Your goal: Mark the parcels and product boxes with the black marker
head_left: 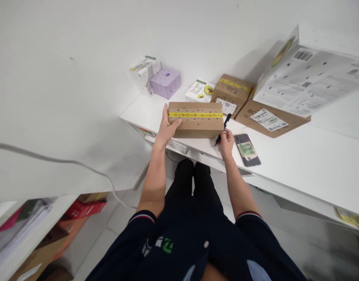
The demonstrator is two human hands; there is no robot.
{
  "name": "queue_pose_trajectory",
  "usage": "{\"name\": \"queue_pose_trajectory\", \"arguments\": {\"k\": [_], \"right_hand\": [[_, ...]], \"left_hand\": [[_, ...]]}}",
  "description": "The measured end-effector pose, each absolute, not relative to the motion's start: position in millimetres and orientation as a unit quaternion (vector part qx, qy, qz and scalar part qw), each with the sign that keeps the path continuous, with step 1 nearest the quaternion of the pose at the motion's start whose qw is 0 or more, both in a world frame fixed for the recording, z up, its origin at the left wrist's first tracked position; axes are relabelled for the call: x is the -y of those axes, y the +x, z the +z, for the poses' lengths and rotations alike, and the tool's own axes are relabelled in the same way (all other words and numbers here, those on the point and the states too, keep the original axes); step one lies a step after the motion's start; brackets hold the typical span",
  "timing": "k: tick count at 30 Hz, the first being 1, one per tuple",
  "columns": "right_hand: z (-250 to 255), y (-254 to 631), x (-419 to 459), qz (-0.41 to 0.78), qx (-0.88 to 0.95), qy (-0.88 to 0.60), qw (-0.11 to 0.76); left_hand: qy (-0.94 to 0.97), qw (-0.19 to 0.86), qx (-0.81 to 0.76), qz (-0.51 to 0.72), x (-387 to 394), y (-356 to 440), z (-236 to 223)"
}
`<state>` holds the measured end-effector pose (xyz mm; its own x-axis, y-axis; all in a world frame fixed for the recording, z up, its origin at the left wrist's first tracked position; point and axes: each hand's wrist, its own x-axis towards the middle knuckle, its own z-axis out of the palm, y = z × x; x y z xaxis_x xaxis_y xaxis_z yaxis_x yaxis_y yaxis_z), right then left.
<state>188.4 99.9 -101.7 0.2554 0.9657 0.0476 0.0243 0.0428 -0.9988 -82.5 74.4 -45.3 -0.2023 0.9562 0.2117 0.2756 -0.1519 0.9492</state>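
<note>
Cardboard box (196,120) with a yellow tape strip lies on the white table (299,164), long axis running left to right; the left hand (168,127) clasps its left end. Right hand (226,141) pinches a black marker (222,128), tip down by the box's right end. Farther back sit a lilac box (165,82) and more cartons (232,93).

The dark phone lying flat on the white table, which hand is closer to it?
Right. The right hand, holding a black marker, is just beside the dark phone. The left hand grips the far end of the brown cardboard box.
</note>
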Motion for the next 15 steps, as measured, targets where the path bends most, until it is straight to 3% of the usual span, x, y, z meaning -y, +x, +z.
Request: {"name": "queue_pose_trajectory", "arguments": {"k": [6, 15], "right_hand": [[-109, 191, -104, 0.429, 0.42, -0.524, 0.605], [-116, 194, -106, 0.437, 0.439, -0.499, 0.606]], "left_hand": [[0.512, 0.36, -0.505, 0.594, -57, -77, -64], [0.545, 0.293, -0.483, 0.619, -36, -63, -66]]}}
